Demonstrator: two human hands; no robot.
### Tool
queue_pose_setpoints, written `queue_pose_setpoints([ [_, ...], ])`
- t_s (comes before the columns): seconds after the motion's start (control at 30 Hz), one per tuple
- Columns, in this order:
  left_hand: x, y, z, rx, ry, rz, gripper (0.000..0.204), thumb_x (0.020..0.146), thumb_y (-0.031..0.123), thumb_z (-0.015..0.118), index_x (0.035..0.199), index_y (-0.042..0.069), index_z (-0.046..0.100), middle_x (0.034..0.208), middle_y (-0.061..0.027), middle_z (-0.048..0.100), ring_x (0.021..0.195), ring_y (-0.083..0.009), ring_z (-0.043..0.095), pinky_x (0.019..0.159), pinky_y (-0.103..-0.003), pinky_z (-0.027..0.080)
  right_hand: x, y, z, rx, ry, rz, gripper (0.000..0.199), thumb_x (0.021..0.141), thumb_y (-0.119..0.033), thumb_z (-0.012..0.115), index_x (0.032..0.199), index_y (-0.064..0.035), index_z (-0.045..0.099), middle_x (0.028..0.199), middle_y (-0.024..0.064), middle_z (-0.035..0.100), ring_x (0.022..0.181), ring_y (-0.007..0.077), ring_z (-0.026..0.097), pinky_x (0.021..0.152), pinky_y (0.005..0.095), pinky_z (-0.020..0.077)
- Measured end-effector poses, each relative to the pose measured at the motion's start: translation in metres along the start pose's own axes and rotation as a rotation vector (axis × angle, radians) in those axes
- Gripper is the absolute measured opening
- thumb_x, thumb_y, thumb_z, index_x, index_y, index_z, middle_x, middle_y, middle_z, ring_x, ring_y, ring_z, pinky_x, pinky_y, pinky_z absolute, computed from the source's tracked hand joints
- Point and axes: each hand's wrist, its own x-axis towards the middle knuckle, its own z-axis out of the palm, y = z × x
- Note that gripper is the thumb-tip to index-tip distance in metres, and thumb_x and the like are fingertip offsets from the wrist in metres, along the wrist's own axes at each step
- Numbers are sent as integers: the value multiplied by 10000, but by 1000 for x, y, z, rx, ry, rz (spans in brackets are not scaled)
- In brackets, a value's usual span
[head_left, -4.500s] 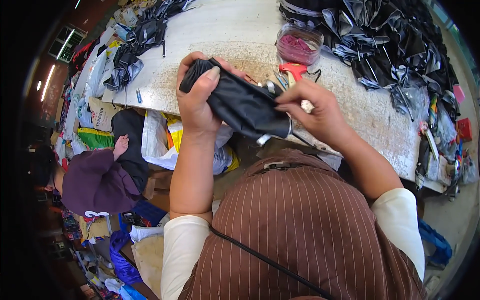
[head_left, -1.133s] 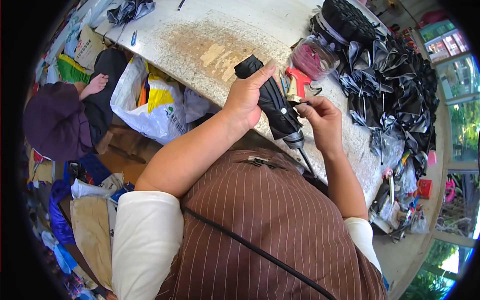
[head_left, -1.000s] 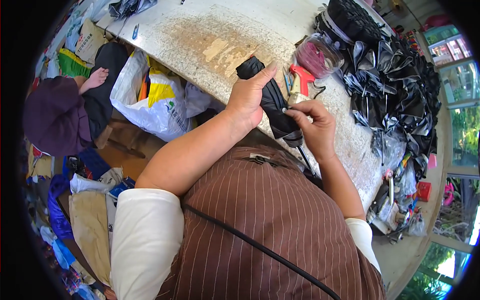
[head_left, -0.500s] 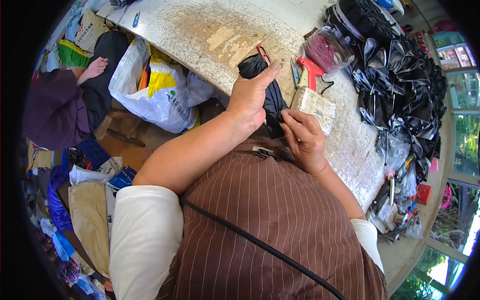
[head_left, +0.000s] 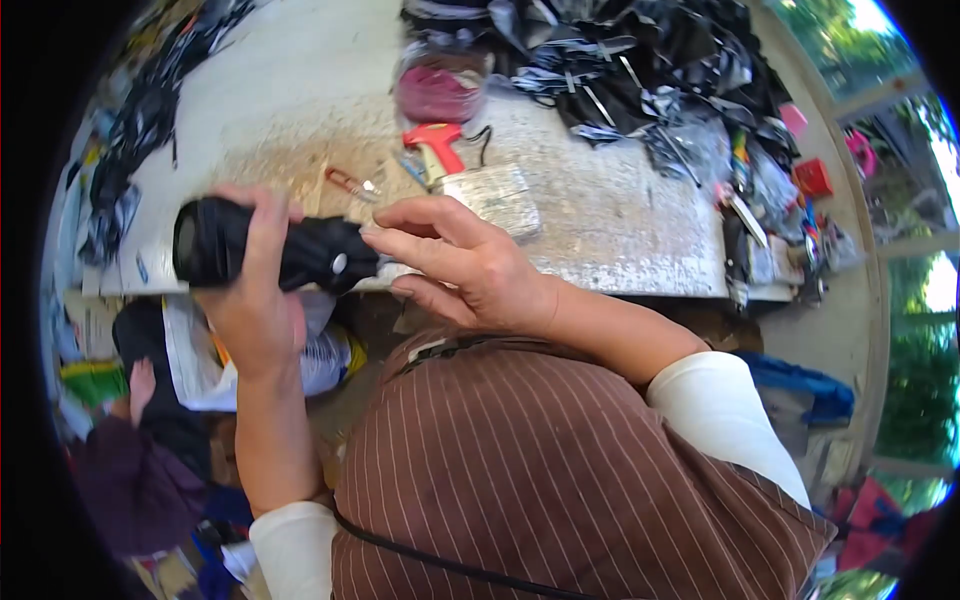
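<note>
My left hand point(head_left: 252, 290) grips a folded black umbrella point(head_left: 215, 245) around its middle and holds it level over the near edge of the worn white table point(head_left: 620, 215). My right hand point(head_left: 465, 270) is at the umbrella's right end, fingers spread and only lightly curled, fingertips touching its tip near a small white button. The umbrella's right end is partly hidden behind my right fingers.
On the table lie a red tool point(head_left: 438, 145), a silvery block point(head_left: 490, 192), a small red-handled tool point(head_left: 350, 182), a clear tub of dark red bits point(head_left: 440, 90) and a heap of black umbrella fabric point(head_left: 640, 70). A person sits low at the left point(head_left: 130, 450) beside plastic bags point(head_left: 200, 350).
My view has swung so the table now runs across the top. The umbrella has turned from upright to level, and my right hand has opened at its end.
</note>
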Motion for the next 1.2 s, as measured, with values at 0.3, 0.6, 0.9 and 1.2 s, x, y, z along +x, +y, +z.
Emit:
queue_pose_setpoints([
  [0.3,-11,-122,15,101,-265,-239,204,772,62,696,932,25,576,826,-18,611,716,-130,556,724,-229,448,-79,-8,-19,-447,39,331,684,750,-139,699,1345,-33,377,1243,169,465,1032,322,524,870,349,443],
  [0.6,-54,-147,83,-199,-543,-407,548,874,217,613,1338,65,362,1251,-177,427,1143,-241,425,992,-329,310,-189,45,-152,-717,210,891,748,739,-90,634,1401,-57,286,1279,178,472,1089,328,514,912,355,421],
  [0.9,-53,-212,112,50,-487,-876,311,905,165,561,1179,36,493,991,-93,582,820,-160,590,752,-243,461,-378,132,-310,-1585,-75,1246,757,768,-263,658,1394,-58,286,1307,207,395,1116,391,438,918,435,375],
  [1.2,-64,-225,197,14,-349,-884,269,911,177,559,1141,44,516,972,-95,588,811,-167,592,729,-252,464,-206,270,-357,-540,323,716,340,842,-166,543,1145,-13,565,1100,185,573,985,350,550,851,367,435],
])
